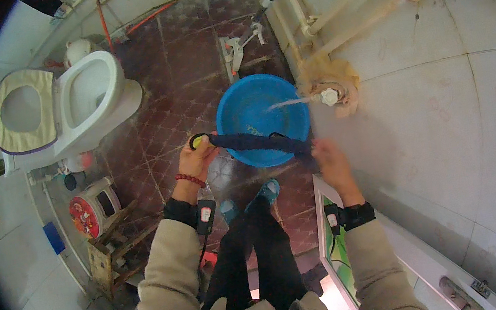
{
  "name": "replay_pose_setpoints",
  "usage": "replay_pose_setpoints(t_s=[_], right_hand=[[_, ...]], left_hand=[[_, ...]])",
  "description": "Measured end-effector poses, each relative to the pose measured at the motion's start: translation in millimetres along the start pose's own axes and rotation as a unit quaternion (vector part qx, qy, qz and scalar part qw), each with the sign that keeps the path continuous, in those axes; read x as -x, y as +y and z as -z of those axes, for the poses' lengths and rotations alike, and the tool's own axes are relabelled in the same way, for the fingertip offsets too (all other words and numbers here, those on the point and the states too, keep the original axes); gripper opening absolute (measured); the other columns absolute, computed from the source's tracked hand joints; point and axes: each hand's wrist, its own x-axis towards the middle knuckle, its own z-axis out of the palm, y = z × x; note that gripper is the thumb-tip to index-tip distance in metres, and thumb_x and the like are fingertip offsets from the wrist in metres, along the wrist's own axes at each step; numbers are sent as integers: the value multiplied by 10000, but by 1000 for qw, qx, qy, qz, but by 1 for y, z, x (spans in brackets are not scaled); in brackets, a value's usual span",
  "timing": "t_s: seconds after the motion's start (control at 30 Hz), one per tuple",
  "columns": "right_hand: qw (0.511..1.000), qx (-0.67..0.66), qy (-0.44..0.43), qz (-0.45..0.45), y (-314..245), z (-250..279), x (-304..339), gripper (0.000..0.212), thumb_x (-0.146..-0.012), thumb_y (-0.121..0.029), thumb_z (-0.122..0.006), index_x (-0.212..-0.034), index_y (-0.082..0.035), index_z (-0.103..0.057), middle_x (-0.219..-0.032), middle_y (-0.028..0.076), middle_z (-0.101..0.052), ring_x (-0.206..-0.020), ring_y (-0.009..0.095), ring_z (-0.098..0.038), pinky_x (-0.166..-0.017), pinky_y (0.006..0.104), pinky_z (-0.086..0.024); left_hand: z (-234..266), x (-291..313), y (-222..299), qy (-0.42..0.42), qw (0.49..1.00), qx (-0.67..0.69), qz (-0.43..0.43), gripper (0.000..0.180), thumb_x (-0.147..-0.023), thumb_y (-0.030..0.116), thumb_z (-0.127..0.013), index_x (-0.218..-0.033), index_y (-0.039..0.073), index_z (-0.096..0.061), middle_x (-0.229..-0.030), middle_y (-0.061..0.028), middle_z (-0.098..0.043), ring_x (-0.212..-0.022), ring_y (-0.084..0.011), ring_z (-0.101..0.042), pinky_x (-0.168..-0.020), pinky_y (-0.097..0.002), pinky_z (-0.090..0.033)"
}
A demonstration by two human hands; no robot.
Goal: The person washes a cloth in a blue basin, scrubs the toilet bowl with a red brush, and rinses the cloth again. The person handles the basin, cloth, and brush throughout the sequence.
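Note:
A dark navy cloth (252,142), twisted into a rope, stretches between my two hands above a blue plastic basin (253,106) on the floor. My left hand (196,160) grips the cloth's left end, where a bit of yellow shows. The right end is held in my right hand (329,160). A thin stream of water runs from a white wall tap (329,96) into the basin. Both wrists wear dark bands, the left one also a red bead bracelet.
A white toilet (70,104) with raised seat stands at the left. Below it are a small round red-fronted appliance (92,208) and a wooden stool (115,252). Pipes (360,6) run along the tiled wall on the right. My feet in teal slippers (266,192) stand by the basin.

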Motion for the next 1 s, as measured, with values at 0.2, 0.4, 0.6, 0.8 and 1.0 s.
replay_pose_setpoints(t_s=[0.2,0.4,0.6,0.8,1.0], right_hand=[[996,-6,-48,-71,25,-19,5,150,-856,-139,-577,-942,-32,-516,-945,150,-622,-901,300,-603,-765,366,-466],[993,-74,-69,-55,35,-51,5,207,-882,-139,-535,-1059,-33,-549,-1023,133,-589,-949,266,-578,-833,348,-447],[939,-304,-129,-95,12,-77,23,231,-868,-121,-542,-1080,-28,-539,-987,128,-600,-913,250,-582,-785,336,-458],[923,-352,-114,-105,-31,-68,28,249,-865,-117,-539,-1096,-26,-536,-981,123,-605,-902,241,-584,-759,330,-465],[968,-81,-35,233,-29,-71,28,324,-851,-123,-557,-1158,-27,-523,-1040,115,-604,-923,242,-582,-757,329,-475]], left_hand=[[-21,6,-2,-58,998,-34,-13,106,-934,91,-469,-1011,57,-534,-1133,-111,-606,-1048,-199,-558,-886,-321,-466],[-84,38,1,-274,917,-207,-202,140,-880,-5,-482,-995,52,-539,-1119,-94,-616,-1060,-227,-561,-909,-348,-443],[-133,91,-8,-500,776,-315,-221,293,-766,-56,-528,-1029,66,-569,-1142,-102,-589,-1110,-312,-525,-929,-380,-423],[-119,99,-9,-471,870,-132,-55,316,-781,-27,-535,-1078,81,-551,-1160,-81,-578,-1122,-263,-513,-937,-380,-413],[-95,64,-31,-114,910,356,178,303,-875,106,-553,-1172,69,-512,-1156,-85,-565,-1113,-222,-517,-959,-342,-416]])
